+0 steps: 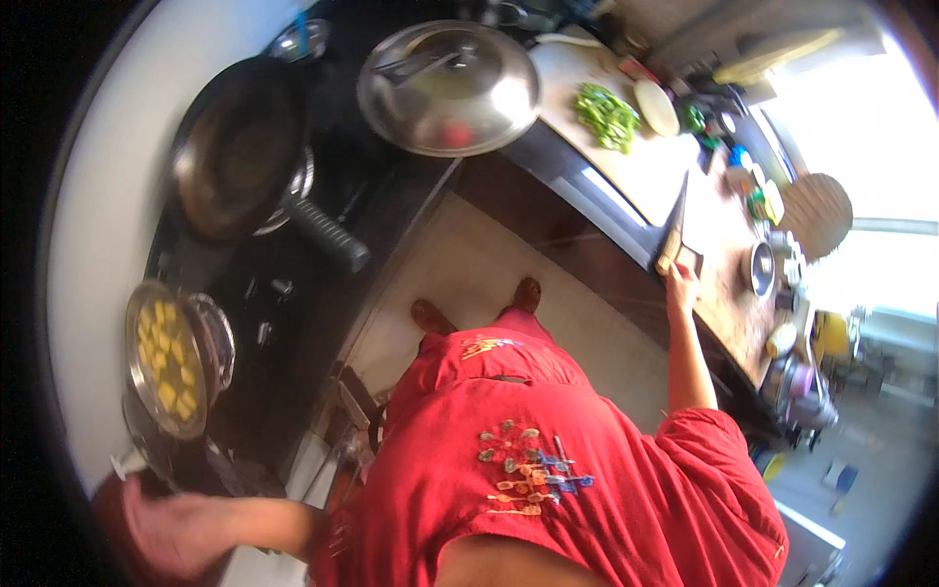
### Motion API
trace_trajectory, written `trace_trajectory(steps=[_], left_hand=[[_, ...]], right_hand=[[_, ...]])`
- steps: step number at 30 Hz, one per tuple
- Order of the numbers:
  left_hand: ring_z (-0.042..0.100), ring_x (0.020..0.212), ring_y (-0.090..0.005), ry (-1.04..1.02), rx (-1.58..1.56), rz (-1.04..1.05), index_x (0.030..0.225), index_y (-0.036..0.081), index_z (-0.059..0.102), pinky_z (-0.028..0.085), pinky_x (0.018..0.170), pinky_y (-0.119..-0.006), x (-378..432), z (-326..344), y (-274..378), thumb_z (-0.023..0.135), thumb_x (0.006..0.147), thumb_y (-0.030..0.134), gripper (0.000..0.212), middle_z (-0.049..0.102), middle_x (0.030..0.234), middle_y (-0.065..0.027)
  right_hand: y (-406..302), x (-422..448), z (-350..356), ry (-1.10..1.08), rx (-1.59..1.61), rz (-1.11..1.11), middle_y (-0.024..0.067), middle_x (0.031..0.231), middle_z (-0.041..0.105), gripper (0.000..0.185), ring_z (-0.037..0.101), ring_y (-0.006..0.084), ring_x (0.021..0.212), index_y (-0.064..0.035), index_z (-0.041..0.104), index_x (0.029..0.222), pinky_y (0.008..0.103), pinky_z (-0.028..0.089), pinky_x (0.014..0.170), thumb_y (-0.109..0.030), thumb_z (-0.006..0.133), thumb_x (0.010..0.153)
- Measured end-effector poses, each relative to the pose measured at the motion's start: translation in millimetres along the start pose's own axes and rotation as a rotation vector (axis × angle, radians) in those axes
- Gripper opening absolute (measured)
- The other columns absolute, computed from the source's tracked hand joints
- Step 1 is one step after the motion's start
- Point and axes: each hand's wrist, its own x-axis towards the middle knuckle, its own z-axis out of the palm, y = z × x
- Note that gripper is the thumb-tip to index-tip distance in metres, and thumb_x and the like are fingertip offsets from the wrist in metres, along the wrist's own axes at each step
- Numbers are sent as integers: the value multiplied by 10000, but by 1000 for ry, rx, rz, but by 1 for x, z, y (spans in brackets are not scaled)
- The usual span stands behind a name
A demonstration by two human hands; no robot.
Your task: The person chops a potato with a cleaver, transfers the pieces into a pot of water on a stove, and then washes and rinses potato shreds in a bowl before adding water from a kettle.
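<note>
At the right counter's edge, my right hand point(683, 285) closes its fingers on the end of a knife's wooden handle point(667, 253); the dark blade points away over the worktop. My left hand point(172, 532) is blurred at the lower left, beside the black stove; its fingers cannot be made out. Above it on the stove, a steel bowl point(196, 424) holds yellow cubes in liquid. A dark frying pan point(238, 147) with a ribbed handle rests on a burner. A domed steel lid point(469, 110) lies farther off. Chopped green vegetables point(607, 117) lie on the right worktop.
Near the greens is a pale oblong vegetable point(656, 108). A small steel bowl point(761, 270), jars and a round wooden board point(816, 216) stand along the window side. Tiled floor point(469, 249) shows between the two counters, with my feet on it.
</note>
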Motion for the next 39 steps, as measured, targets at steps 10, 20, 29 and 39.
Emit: trace_trajectory(steps=[10, 20, 29, 39], left_hand=[[581, 759, -285, -906, -700, 292, 875, -97, 583, 479, 702, -372, -53, 82, 124, 548, 812, 18, 135, 618, 782, -149], [604, 693, -196, -1450, -499, -210, 870, 8, 602, 474, 641, -287, -152, 40, -85, 623, 777, 74, 116, 623, 760, -110], [532, 611, -136, -1612, -224, -887, 808, 20, 581, 437, 572, -287, -322, -143, -273, 567, 808, 162, 143, 559, 680, -59], [570, 656, -110, -1511, -281, -1207, 1017, -11, 572, 455, 593, -232, -310, 28, -160, 559, 853, 125, 214, 625, 813, -76]], right_hand=[[-55, 5, -24, 171, -225, -267, 115, 855, 610, 232, 585, 204, 715, -24, 608, 968, 318, 476, 684, -190, 629, 806], [-165, -239, 89, -571, -6, -360, 90, 763, 574, 252, 518, 157, 708, -6, 591, 723, 273, 407, 640, -223, 608, 850], [-151, -263, 114, -789, 16, -257, 105, 1009, 581, 218, 527, 117, 632, 37, 570, 610, 245, 421, 536, -62, 589, 803], [-180, -138, 147, -688, -29, -505, 131, 1089, 530, 311, 552, 215, 830, -9, 568, 1026, 305, 473, 690, -124, 665, 754]])
